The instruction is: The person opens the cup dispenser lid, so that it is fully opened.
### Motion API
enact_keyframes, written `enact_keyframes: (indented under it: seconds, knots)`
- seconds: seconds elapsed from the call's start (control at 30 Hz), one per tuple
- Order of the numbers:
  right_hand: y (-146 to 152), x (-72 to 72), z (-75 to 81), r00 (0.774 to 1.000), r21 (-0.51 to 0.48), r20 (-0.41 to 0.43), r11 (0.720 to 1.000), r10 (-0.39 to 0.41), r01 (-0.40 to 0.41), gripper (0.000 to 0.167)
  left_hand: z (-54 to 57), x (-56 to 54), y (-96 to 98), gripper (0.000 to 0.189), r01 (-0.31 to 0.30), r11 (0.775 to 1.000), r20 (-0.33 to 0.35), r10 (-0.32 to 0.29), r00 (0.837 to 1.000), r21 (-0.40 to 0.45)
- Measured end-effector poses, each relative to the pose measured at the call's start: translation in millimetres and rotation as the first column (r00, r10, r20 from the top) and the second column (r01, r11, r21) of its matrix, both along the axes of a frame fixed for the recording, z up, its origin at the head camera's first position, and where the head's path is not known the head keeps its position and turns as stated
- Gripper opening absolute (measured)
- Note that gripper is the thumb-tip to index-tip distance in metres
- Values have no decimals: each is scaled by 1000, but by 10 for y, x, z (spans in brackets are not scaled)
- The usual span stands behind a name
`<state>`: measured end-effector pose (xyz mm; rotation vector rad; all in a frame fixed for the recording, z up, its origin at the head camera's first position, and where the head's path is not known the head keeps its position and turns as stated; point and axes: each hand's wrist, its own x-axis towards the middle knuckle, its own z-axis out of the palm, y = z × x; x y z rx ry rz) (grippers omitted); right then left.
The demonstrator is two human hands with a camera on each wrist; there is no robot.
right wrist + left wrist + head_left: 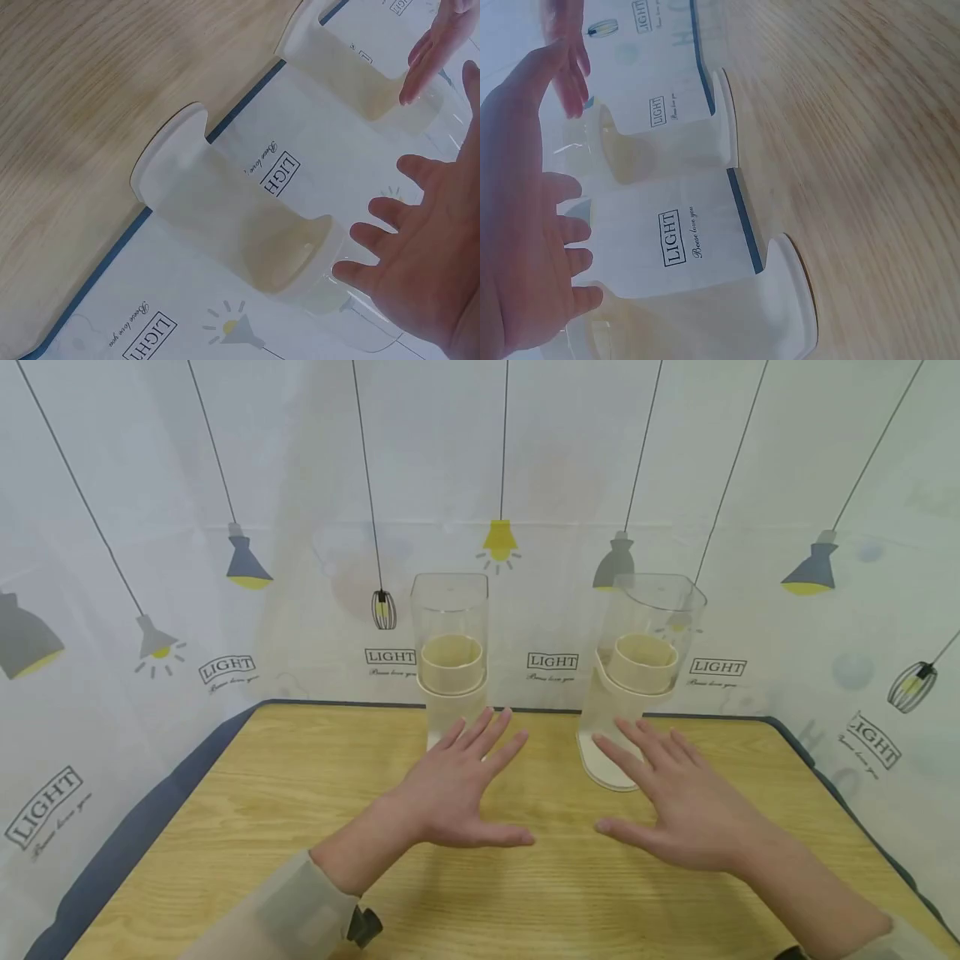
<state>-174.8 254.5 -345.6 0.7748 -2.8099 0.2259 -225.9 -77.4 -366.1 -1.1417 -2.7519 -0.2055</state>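
Observation:
My left hand is held out over the table with its fingers spread, in front of the left dispenser. That dispenser stands upright, a cream body under a clear top; its base is hidden behind the hand. My right hand, likewise spread and holding nothing, overlaps the base of a matching right dispenser. In the left wrist view the left fingers overlap the near dispenser's collar. The right wrist view has the right hand beside the other dispenser's clear top.
The light wood table has a dark blue edge along its back. Behind it hangs a white cloth printed with lamps and the word LIGHT, which also runs down both sides.

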Motion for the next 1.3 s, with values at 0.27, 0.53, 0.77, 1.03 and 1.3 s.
enact_keyframes:
  seconds: [0.27, 0.53, 0.77, 1.03, 1.3]
  knots:
    - [68, -82, 122, 991, -150, -119, 988, -55, 37, 81, 54, -46, 74, 105, 36, 979, 37, -44, 998, 201]
    - [208, -260, 343, 932, -281, -351, 960, -97, -6, 71, 151, -165, 231, 86, 15, 928, 128, -67, 989, 372]
    - [295, -406, 590, 929, -357, -315, 931, -195, 74, 72, 233, -278, 389, 80, -18, 904, 193, -72, 978, 427]
    - [314, -619, 803, 932, -434, -179, 875, -317, 215, 81, 276, -439, 603, 79, -15, 900, 188, -75, 979, 436]
    - [286, -848, 944, 934, -450, -96, 852, -344, 267, 89, 334, -592, 767, 81, -50, 905, 248, -63, 967, 423]
